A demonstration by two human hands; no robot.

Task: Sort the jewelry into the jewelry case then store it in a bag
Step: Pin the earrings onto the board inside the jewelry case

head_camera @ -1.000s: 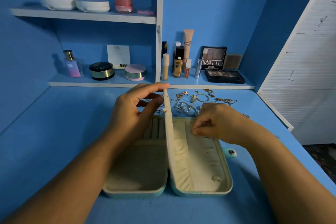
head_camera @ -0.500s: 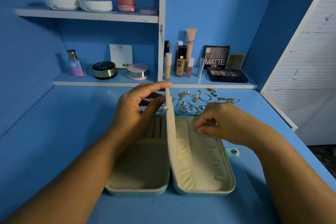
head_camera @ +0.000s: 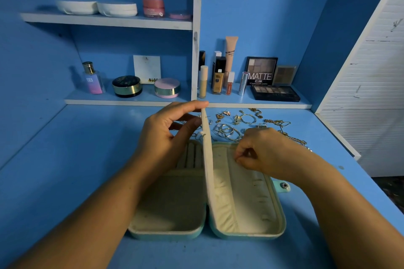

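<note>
A teal jewelry case [head_camera: 251, 232] with a cream lining lies open on the blue desk in front of me. My left hand [head_camera: 166, 137] pinches its cream middle flap [head_camera: 206, 159] and holds it upright. My right hand [head_camera: 260, 152] rests over the right half of the case, thumb and forefinger pinched together on something too small to make out. Behind the case lies a spread of loose jewelry [head_camera: 238, 125]: silver rings, gold hoops, earrings and gold chains.
A low shelf at the back carries cosmetics: a perfume bottle [head_camera: 93, 78], round compacts [head_camera: 167, 88], foundation tubes [head_camera: 218, 82] and eyeshadow palettes [head_camera: 275, 93]. A higher shelf holds white dishes [head_camera: 118, 8] and a pink jar. A white slatted panel [head_camera: 371, 85] stands at the right.
The scene shifted slightly as my head moved. Both hands keep their places; the right hand's fingers have worked a little at the top of the right half.
</note>
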